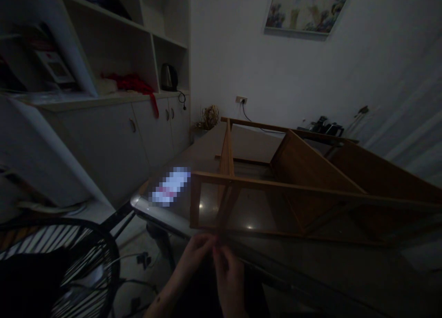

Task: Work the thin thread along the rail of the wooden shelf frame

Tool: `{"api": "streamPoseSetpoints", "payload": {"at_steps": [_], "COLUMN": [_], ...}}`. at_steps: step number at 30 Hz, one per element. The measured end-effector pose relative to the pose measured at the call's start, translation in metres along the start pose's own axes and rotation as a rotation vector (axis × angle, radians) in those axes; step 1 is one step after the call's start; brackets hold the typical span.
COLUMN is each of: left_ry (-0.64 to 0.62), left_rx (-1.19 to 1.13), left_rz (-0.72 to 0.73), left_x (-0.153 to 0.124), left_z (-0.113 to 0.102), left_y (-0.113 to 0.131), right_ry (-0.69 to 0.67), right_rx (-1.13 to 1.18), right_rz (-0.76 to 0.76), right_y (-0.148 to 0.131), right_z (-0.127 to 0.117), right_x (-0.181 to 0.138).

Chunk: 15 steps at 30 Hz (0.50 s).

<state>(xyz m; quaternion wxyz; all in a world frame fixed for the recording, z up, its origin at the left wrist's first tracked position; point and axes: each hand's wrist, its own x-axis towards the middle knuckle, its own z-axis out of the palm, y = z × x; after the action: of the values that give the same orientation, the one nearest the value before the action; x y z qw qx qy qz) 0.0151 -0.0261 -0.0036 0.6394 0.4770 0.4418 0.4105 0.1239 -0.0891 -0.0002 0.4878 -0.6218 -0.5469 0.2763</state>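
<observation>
In the dim head view, my left hand and my right hand meet fingertip to fingertip at the front edge of the table. Both are closed in a pinch. Whatever lies between the fingers is too small and dark to make out. Just beyond them a brown wooden shelf frame lies on its side across the tabletop, with flat boards set between its long rails. Left of the frame, a bright pixelated rectangle lies on the table.
A round black chair stands at the lower left, with cables on the floor. Behind it is a white cabinet holding a kettle and red cloth. A cord runs from a wall socket behind the frame.
</observation>
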Motion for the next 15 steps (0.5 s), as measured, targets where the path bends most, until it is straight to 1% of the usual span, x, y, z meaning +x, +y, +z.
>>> {"api": "streamPoseSetpoints", "payload": {"at_steps": [4, 6, 8, 11, 15], "left_ry": [0.031, 0.028, 0.0, -0.044, -0.052], "left_rx": [0.001, 0.007, -0.003, -0.047, -0.078], "left_rz": [0.028, 0.022, 0.006, -0.016, -0.032], "left_x": [0.002, 0.003, 0.004, 0.005, 0.005], "left_z": [0.0, 0.0, 0.0, -0.002, -0.003], "left_y": [-0.001, -0.002, -0.002, -0.003, -0.007], "right_ry": [0.026, 0.023, 0.023, -0.02, -0.049], "right_rx": [-0.16, -0.179, -0.138, -0.012, 0.165], "right_rz": [-0.138, -0.176, -0.182, -0.116, 0.052], "right_y": [0.004, 0.003, -0.001, -0.006, -0.006], "right_z": [0.0, 0.0, 0.0, -0.001, 0.0], "right_x": [0.002, 0.003, 0.003, 0.004, 0.003]}}
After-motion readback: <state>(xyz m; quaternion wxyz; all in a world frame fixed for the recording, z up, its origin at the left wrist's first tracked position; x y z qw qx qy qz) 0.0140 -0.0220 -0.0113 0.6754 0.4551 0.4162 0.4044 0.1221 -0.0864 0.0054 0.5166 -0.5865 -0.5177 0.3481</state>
